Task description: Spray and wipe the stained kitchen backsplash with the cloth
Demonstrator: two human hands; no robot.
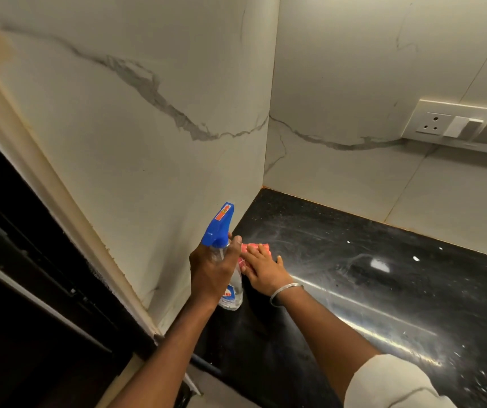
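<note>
The left hand wraps curled fingers round a clear plastic spray bottle with a blue trigger head, upright at the left edge of the glossy black stone countertop. On that countertop (near its back corner) the right hand presses straight fingers on a crumpled pink cloth. The white grey-veined marble backsplash rises from the countertop's edges.

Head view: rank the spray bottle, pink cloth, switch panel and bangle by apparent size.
1. switch panel, cut off by the frame edge
2. spray bottle
3. pink cloth and bangle: alike; the right hand covers most of the cloth.
</note>
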